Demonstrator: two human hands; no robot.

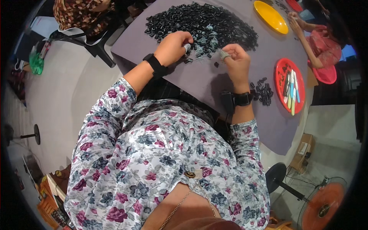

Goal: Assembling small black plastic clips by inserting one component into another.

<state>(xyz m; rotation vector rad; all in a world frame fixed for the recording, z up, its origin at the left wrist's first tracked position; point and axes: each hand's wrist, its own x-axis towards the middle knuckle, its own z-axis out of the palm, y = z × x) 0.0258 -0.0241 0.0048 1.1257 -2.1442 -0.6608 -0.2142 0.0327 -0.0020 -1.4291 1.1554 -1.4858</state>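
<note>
My left hand (174, 46) rests at the near edge of a big heap of small black parts (201, 25) on the grey table (230, 80). Its fingers are curled and pinch a small part; the fingertips are wrapped in grey tape. My right hand (235, 57) is just to the right, fingers closed around another small piece, one finger also taped. A couple of loose black parts (188, 60) lie between the hands. A smaller pile of black parts (263, 93) sits by my right wrist. Both wrists wear black bands.
A red plate (290, 85) with pen-like items and black parts stands at the right. A yellow plate (271, 16) is at the far side, near another person's hands (297, 23). A chair (82, 23) stands left of the table; fans (322, 205) and a cardboard box (303, 151) are on the floor.
</note>
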